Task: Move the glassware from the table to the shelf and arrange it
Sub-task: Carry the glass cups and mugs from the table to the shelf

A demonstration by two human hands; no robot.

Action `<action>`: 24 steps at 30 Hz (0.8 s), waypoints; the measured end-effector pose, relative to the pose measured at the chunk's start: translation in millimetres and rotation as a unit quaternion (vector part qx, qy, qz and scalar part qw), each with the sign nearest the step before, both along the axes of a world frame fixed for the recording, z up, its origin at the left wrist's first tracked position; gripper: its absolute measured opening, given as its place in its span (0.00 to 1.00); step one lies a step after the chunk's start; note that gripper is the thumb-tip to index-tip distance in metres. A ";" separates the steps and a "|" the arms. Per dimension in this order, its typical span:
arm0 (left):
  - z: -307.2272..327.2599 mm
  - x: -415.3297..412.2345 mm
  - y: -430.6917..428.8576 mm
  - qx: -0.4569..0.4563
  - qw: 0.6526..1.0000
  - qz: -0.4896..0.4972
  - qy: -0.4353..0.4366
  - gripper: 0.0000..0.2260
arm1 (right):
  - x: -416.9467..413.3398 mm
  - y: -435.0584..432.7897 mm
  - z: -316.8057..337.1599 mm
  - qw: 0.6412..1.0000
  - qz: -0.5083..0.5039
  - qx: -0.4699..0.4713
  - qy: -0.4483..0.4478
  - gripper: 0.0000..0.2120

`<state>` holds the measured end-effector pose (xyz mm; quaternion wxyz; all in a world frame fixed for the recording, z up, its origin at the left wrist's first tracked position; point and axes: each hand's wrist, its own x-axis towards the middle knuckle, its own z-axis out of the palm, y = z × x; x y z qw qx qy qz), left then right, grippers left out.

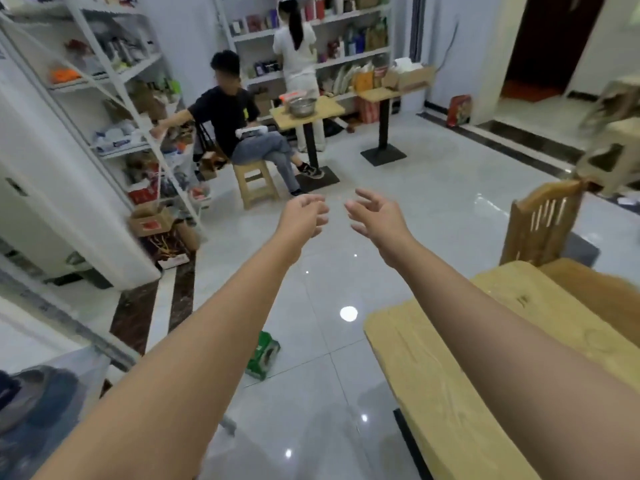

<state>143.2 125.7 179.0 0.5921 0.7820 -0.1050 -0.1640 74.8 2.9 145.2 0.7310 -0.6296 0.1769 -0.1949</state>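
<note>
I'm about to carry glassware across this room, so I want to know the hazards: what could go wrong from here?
1. A green carton lies on the floor near the wooden table; it could trip a person carrying glass.
2. The glossy tiled floor mirrors the lights and may be slippery.
3. A seated person on a stool sits close to the white shelf, narrowing the way there.
Both the left hand and the right hand are empty; no glassware is visible.
</note>
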 end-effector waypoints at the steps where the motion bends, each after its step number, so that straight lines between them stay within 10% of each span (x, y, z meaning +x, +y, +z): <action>1: -5.6 -5.8 -20.0 -0.001 1.000 -0.022 0.006 0.10 | -10.1 -18.0 -5.5 1.000 -0.014 -0.002 0.006 0.24; 11: -69.1 -62.1 -168.2 0.020 0.975 -0.214 0.060 0.08 | -127.0 -162.8 -51.8 0.976 -0.204 -0.008 0.080 0.24; 24: -245.5 -127.0 -207.8 0.192 0.900 -0.381 0.088 0.09 | -208.2 -111.8 -212.1 0.895 -0.350 0.122 0.247 0.26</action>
